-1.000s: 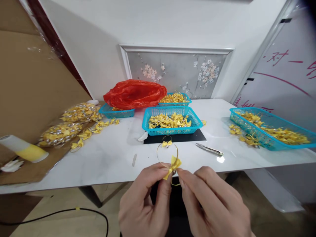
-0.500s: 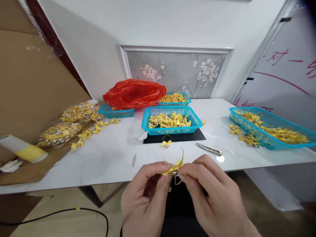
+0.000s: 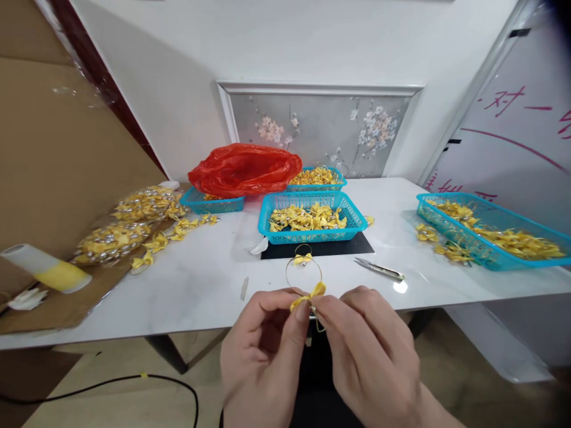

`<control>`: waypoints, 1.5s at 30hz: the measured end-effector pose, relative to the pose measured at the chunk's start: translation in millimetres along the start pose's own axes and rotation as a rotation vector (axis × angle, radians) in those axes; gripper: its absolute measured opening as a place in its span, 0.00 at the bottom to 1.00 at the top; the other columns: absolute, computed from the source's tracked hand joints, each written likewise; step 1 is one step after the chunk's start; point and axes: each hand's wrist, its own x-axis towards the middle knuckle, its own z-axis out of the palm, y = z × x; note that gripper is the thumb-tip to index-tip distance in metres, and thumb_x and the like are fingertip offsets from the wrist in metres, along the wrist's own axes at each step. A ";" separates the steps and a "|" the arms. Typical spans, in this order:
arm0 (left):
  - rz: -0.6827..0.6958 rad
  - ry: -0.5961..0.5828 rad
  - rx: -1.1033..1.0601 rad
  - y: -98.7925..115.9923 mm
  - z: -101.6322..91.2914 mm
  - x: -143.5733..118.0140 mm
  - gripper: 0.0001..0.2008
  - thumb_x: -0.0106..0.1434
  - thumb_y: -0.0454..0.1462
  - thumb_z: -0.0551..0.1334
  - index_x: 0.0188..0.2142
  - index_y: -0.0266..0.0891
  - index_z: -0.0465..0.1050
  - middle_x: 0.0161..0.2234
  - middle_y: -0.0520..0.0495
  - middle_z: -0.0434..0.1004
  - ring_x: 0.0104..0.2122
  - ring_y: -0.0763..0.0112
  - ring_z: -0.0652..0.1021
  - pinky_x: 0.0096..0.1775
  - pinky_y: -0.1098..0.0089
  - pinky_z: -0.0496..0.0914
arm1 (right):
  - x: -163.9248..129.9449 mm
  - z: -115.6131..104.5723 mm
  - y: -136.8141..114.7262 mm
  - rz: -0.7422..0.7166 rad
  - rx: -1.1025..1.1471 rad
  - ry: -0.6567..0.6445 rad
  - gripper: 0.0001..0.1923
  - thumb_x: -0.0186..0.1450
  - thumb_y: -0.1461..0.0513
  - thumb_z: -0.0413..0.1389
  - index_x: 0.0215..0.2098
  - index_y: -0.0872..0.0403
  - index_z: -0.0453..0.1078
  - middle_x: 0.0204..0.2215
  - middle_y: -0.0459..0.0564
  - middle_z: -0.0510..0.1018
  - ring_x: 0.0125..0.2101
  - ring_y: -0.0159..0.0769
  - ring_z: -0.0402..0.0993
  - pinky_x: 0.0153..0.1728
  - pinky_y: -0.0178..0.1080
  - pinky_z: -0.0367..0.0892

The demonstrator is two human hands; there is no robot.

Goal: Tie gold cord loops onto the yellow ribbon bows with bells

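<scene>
Between my two hands, just off the table's front edge, is a yellow ribbon bow [image 3: 317,290] with a thin gold-coloured ring [image 3: 288,266] standing up from it. My left hand [image 3: 267,351] pinches the bow's left side between thumb and forefinger. From the other side, my right hand [image 3: 372,351] is closed with its fingertips at the middle of the bow, by a small silvery bell that they partly hide. A loop of yellow cord hangs below. Another bow with a bell [image 3: 303,259] lies on the table beyond, partly behind the ring.
A blue basket [image 3: 267,239] of yellow bows stands on a black mat [image 3: 363,245]. Thread snips [image 3: 379,270] lie right of it. More baskets stand behind and at the right [image 3: 495,252]. A red plastic bag [image 3: 243,169], bagged bows [image 3: 111,241] and a yellow thread cone [image 3: 60,274] are leftward.
The bow has turned in my fingers, its right loop now tilting upward, and the ring has swung left. My right hand has shifted slightly left, closer to my left thumb.
</scene>
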 end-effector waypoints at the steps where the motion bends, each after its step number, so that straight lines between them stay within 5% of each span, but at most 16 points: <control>1: -0.023 -0.004 -0.032 -1.5 -0.2 0.0 0.02 0.61 0.36 0.69 0.33 0.45 0.79 0.32 0.56 0.83 0.29 0.79 0.80 0.32 0.86 0.74 | -0.3 0.4 0.0 -0.004 -0.002 0.005 0.10 0.66 0.75 0.54 0.44 0.64 0.72 0.27 0.55 0.74 0.26 0.35 0.70 0.25 0.39 0.68; 20: -0.076 0.075 -0.142 1.5 3.1 -0.3 0.03 0.59 0.38 0.71 0.32 0.43 0.80 0.33 0.55 0.83 0.33 0.77 0.80 0.38 0.86 0.74 | 0.4 0.3 -3.1 0.026 -0.022 0.035 0.10 0.64 0.75 0.57 0.43 0.66 0.74 0.25 0.51 0.71 0.24 0.32 0.67 0.23 0.37 0.66; 45: 0.080 0.087 0.106 0.6 3.8 -0.4 0.04 0.61 0.34 0.69 0.32 0.46 0.81 0.34 0.56 0.83 0.35 0.77 0.81 0.39 0.86 0.74 | 9.2 -10.4 -6.7 0.079 0.024 -0.049 0.10 0.61 0.77 0.56 0.39 0.67 0.76 0.21 0.52 0.70 0.22 0.32 0.65 0.21 0.36 0.65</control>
